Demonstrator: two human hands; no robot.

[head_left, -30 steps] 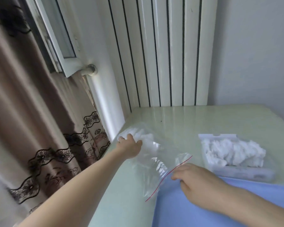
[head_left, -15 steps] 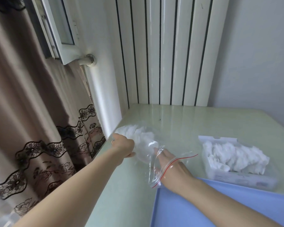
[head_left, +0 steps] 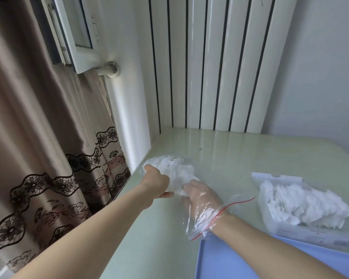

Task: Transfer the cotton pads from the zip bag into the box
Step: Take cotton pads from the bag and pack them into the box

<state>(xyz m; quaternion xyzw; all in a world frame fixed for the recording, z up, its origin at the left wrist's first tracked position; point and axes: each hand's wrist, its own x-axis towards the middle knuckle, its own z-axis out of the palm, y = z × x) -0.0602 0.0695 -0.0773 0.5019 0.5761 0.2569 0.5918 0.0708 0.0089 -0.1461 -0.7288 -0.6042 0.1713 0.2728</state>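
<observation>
A clear zip bag (head_left: 205, 222) with a red seal line lies on the pale green table (head_left: 230, 158) near its left edge. White cotton pads (head_left: 174, 168) fill the bag's closed far end. My left hand (head_left: 154, 183) grips that far end from outside. My right hand (head_left: 199, 196) is inside the bag up to the wrist, fingers touching the pads; their curl is blurred by plastic. On the right stands a clear box (head_left: 296, 234) heaped with more cotton pads (head_left: 302, 204).
A blue tray (head_left: 230, 264) lies at the near edge under my right forearm. A white ribbed radiator (head_left: 210, 67) stands behind the table. A brown lace-trimmed curtain (head_left: 38, 158) and a window frame are to the left, past the table's edge.
My right hand went from the bag's mouth deep into the bag, reaching the pads. My left hand kept its hold on the bag's far end.
</observation>
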